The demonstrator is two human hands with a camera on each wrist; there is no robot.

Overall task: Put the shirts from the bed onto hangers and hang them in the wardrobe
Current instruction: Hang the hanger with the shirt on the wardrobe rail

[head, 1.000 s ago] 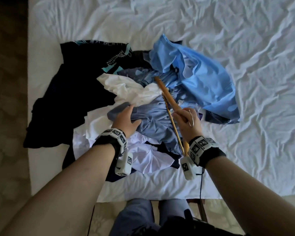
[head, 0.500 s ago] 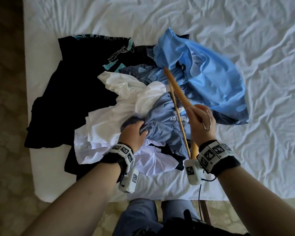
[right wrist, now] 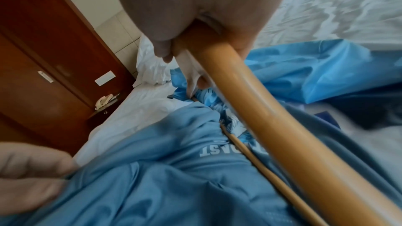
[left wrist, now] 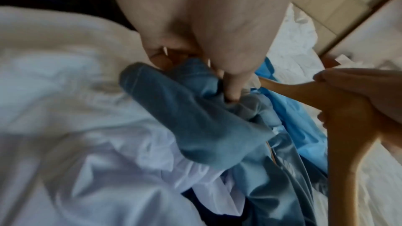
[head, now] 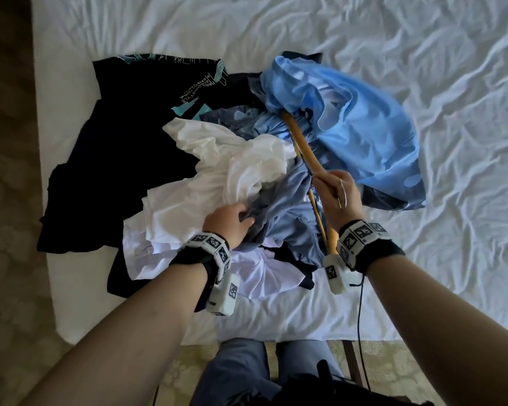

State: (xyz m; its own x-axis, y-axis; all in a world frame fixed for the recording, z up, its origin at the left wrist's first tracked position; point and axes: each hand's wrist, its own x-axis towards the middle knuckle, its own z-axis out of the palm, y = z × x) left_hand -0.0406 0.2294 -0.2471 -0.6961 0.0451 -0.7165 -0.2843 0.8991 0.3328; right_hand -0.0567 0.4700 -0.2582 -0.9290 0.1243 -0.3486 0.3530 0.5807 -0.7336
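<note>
The grey-blue shirt (head: 279,212) is bunched up now in my left hand (head: 228,222), fingers curled into its folds, where a second ago that hand was only resting flat on top of it, so I have a real hold and the cloth is lifting off the pile. Just to the right of that grip my right hand (head: 338,194) is wrapped tight round the wooden hanger (head: 301,145) at its middle, metal hook poking past my knuckles, far arm pointing away toward the bright blue shirt (head: 361,130). I reckon threading the hanger comes next; nothing is hung yet. Beyond my left grip sits the white shirt (head: 217,183), then the black shirt (head: 123,159), all on the bed (head: 467,200).
</note>
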